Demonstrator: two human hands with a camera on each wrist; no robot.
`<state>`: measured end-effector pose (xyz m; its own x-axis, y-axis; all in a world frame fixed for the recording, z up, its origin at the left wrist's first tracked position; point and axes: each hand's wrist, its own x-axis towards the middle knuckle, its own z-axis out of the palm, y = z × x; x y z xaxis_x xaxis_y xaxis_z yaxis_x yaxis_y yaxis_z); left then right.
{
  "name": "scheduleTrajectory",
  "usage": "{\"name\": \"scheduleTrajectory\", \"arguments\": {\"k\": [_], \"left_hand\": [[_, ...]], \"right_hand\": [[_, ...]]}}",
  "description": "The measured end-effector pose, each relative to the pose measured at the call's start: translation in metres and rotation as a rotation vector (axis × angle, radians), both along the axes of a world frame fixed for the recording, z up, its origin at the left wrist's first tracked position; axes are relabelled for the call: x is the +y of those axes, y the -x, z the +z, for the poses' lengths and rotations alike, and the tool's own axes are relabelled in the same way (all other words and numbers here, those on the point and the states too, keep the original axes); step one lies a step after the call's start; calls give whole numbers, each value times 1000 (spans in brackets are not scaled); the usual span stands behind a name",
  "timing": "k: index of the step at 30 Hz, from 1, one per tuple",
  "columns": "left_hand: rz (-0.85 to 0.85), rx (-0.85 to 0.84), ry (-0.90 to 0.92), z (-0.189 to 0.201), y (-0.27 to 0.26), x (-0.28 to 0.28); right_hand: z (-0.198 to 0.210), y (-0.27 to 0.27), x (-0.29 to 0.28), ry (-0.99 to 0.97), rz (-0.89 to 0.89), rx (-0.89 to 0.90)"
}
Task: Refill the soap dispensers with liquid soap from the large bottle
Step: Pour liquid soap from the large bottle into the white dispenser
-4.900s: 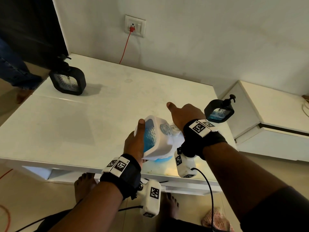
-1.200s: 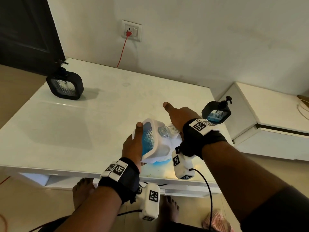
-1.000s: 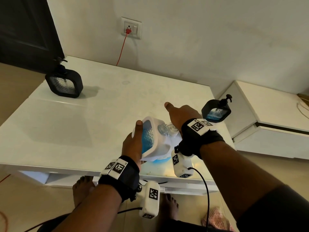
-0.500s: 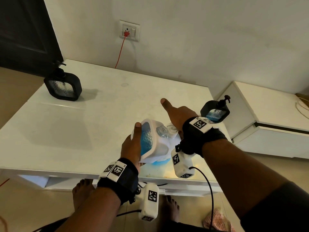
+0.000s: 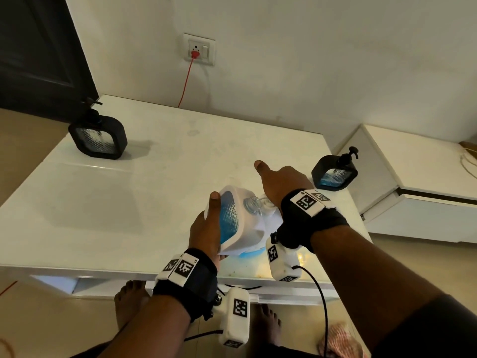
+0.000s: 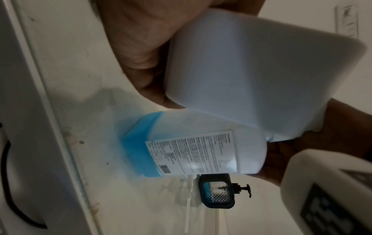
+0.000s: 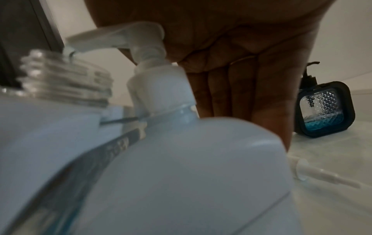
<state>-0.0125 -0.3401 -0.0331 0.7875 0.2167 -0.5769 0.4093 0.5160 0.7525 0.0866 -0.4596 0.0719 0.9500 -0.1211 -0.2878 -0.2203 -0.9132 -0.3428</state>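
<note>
Left hand (image 5: 206, 228) grips the white dispenser (image 5: 240, 223), tilted so its open neck meets the spout; right hand (image 5: 281, 184), fingers straight, presses the bottle (image 6: 201, 152) pump on the tabletop (image 5: 129, 202)

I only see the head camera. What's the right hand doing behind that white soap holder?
Observer: The right hand presses its palm on the white pump head of the large clear plastic soap bottle, fingers straight, nozzle over the white square dispenser's open neck.
Operator: Is lots of soap left?
Observer: No; the left wrist view shows blue soap only in a bottom band.
Operator: Where's the white one's pump?
Observer: A loose white pump tube lies on the white table near the black square dispenser.
</note>
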Motion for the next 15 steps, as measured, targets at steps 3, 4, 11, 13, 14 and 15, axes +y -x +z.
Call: {"name": "scheduleTrajectory", "arguments": {"k": [3, 4, 11, 13, 14, 15], "left_hand": [[-11, -2, 1, -1, -1, 0], [-12, -1, 4, -2, -1, 0], [-20, 1, 13, 4, 1, 1], [-18, 14, 18, 5, 1, 1], [-14, 18, 18, 6, 1, 1], [-13, 20, 14, 8, 1, 1]], "right_hand": [[-3, 0, -1, 16, 1, -37], [-3, 0, -1, 18, 1, -44], [4, 1, 0, -3, 16, 8], [11, 0, 1, -49, 34, 56], [14, 0, 1, -64, 45, 75], [16, 0, 1, -68, 54, 89]]}}
